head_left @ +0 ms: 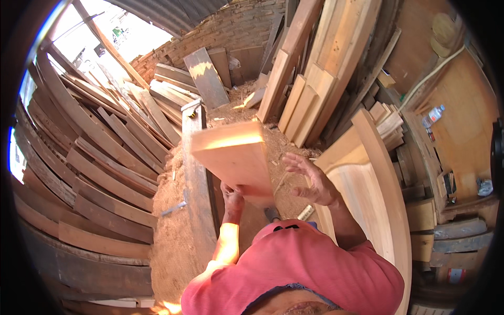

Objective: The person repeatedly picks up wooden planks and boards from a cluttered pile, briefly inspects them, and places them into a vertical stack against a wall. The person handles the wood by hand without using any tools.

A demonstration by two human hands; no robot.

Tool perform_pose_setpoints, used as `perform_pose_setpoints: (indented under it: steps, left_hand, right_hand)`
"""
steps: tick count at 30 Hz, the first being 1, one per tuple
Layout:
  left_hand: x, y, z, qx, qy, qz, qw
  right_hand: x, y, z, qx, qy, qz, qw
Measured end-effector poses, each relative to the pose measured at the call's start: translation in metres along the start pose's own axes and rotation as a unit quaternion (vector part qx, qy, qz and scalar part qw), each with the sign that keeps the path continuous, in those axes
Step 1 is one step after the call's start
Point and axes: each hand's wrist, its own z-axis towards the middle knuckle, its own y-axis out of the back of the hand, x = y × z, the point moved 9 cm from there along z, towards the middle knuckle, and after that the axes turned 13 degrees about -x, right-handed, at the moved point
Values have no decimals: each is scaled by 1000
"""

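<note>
A thick wooden board (231, 167) stands tilted up in front of me, its far end in bright sunlight. My left hand (232, 200) grips its lower left edge, with the fingers partly hidden against the wood. To the right of the board, my right hand (311, 181) hangs in the air with fingers spread and nothing in it. A long, worn timber beam (198, 184) runs along the board's left side, and a small yellow-and-black object (194, 112) rests on its far end. A pale cylinder (305, 212) lies below my right hand.
Wood shavings (170, 236) cover the floor, where a thin metal strip (174, 208) lies. Long planks (105, 173) are stacked at the left. A curved-frame wooden panel (367, 205) leans close on my right; tall timbers (315, 79) stand behind. A plastic bottle (433, 115) is at far right.
</note>
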Motion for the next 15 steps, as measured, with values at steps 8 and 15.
perform_pose_setpoints:
  steps: [8, 15]
  left_hand:
    - [19, 27, 80, 62, 88, 39, 993]
    - [81, 68, 120, 104, 171, 50, 979]
  right_hand:
    - [-21, -98, 126, 34, -50, 185, 981]
    - [-63, -112, 180, 29, -61, 174, 982]
